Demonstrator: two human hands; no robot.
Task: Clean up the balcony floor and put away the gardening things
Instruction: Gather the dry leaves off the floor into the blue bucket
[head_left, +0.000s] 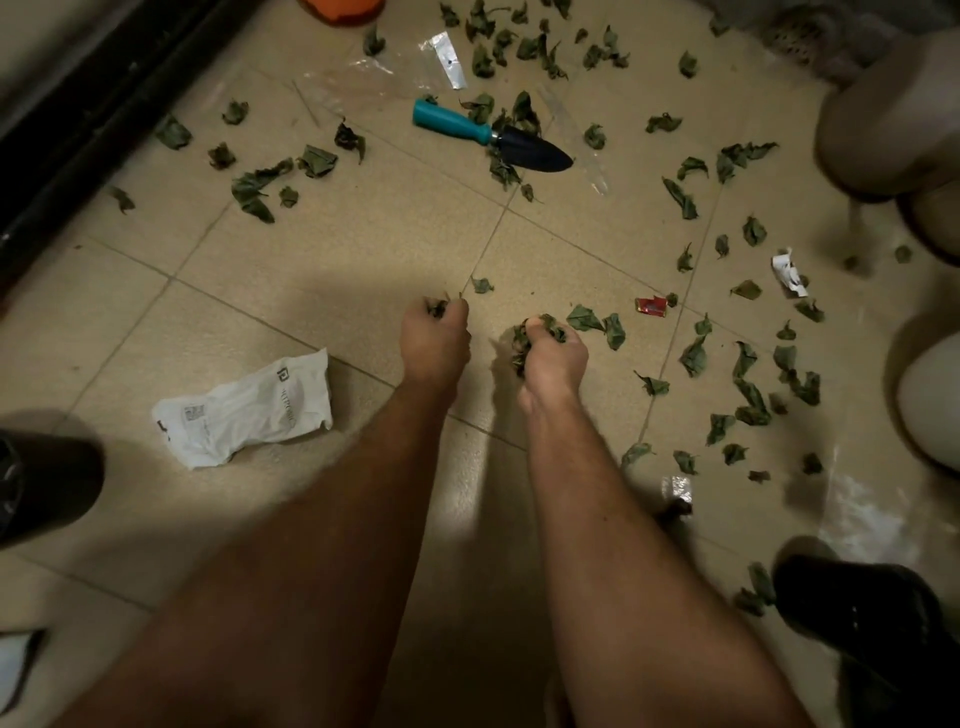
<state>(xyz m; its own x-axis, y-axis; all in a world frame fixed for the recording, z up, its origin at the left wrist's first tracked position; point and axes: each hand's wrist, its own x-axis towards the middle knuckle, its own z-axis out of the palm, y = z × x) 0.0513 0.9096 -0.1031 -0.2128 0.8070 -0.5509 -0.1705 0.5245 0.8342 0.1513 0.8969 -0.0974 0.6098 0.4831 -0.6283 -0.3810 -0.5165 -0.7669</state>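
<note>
Dry green leaves (748, 379) lie scattered over the beige tiled balcony floor (363, 234), thickest at the right and at the top. My left hand (435, 338) is low over the floor at the centre, fingers curled round a small clump of leaves. My right hand (553, 353) beside it grips a bigger bunch of leaves. A hand trowel (488, 136) with a teal handle and a dark blade lies further up among leaves, well away from both hands.
A crumpled white plastic bag (244, 410) lies left of my arms. A red wrapper (651, 305), a white paper scrap (788, 271) and clear plastic film (363, 78) litter the floor. Pale pots (893, 119) stand at right, a dark door track (78, 119) at left, a black slipper (857, 613) lower right.
</note>
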